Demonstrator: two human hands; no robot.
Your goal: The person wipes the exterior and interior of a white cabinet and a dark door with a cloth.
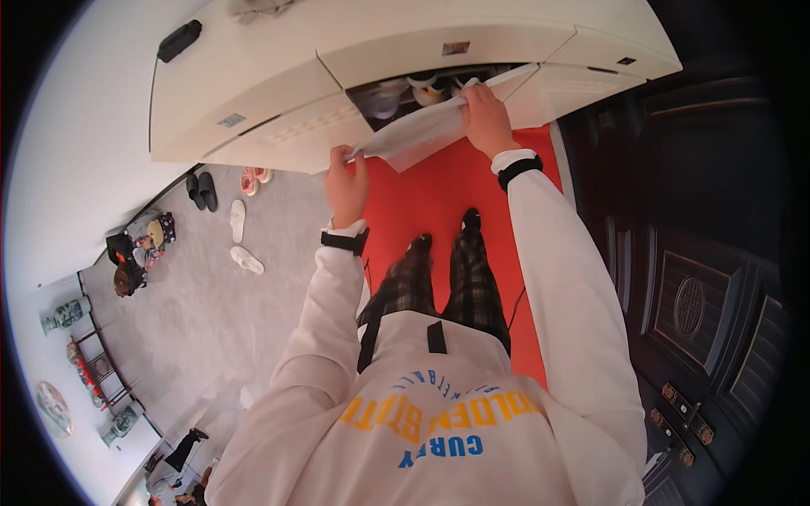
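A thin white cloth (pixel 415 128) is stretched between my two hands in front of the open compartment of a cream shoe cabinet (pixel 384 51). My left hand (pixel 345 187) pinches its left end between thumb and fingers. At the other end, higher and farther right, my right hand (pixel 488 120) is closed on the cloth. Behind it, several shoes (pixel 426 89) stand in the dark compartment, partly covered from view. The cabinet's tilted-out door (pixel 413 158) lies just under the cloth, so most of its surface is hidden.
I stand on a red mat (pixel 405 198). White slippers (pixel 239 221), black slippers (pixel 202 191) and pink shoes (pixel 253 180) lie on the grey floor at left. Bags (pixel 139 249) rest by the wall. A dark panelled door (pixel 692 295) is at right. A black case (pixel 180 41) sits on the cabinet.
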